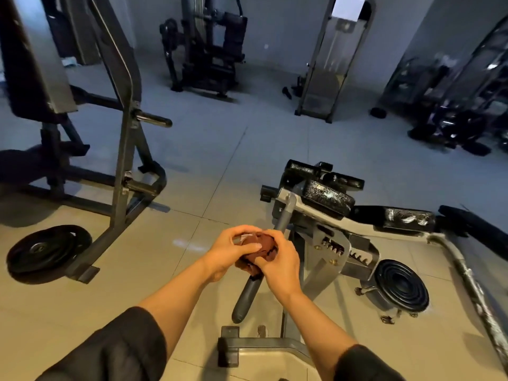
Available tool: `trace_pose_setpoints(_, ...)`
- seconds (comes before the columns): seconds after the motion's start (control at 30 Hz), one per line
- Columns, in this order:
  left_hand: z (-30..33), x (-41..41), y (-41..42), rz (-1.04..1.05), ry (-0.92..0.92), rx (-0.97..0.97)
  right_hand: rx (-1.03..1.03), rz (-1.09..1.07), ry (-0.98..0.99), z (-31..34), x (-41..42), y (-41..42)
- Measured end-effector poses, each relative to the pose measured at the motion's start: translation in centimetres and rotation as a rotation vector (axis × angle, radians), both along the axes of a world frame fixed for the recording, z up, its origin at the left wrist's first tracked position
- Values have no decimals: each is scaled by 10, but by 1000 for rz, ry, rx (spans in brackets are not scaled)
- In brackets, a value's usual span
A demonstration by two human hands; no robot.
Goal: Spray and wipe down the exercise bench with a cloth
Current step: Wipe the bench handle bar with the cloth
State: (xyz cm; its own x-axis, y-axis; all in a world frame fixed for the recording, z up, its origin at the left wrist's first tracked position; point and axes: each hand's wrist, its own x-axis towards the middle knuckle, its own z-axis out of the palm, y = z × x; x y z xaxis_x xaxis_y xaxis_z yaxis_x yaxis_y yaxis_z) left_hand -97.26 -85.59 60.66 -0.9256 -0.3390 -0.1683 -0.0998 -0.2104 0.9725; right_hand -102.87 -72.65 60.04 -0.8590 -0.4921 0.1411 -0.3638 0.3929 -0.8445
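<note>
Gym floor [220, 166], tiled. Plate-loaded rack [121, 133] at left, weight plate [46, 250] by its foot. Exercise bench [324, 204] centre-right, black pads, grey handle [247, 295] angled up toward hands. Left hand [233, 250] & right hand [277, 259] both curled round brown cloth [264, 247], bunched btwn them, above handle.

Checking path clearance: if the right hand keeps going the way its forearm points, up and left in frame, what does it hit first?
The right hand already touches the brown cloth, and the left hand grips that cloth on its far side. So cloth first, then left hand.
</note>
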Motion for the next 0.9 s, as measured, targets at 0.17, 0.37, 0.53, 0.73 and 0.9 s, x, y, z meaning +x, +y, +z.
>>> trace_pose_setpoints(0.17,-30,-41,-14,331,-67,-96,279,-69,-6,-15,-42,2)
trace_pose_setpoints(0.37,-47,-112,-25,362,-130,-160,650,208,76,-18,-84,6)
trace_pose_setpoints(0.53,-51,-151,-13,206,-201,-183,706,342,85,-30,-90,7)
trace_pose_setpoints(0.73,-63,-149,-7,61,-157,-7,666,346,179,-44,-90,14)
trace_pose_setpoints(0.9,-72,-137,-10,19,-169,29,743,368,234,-49,-83,19)
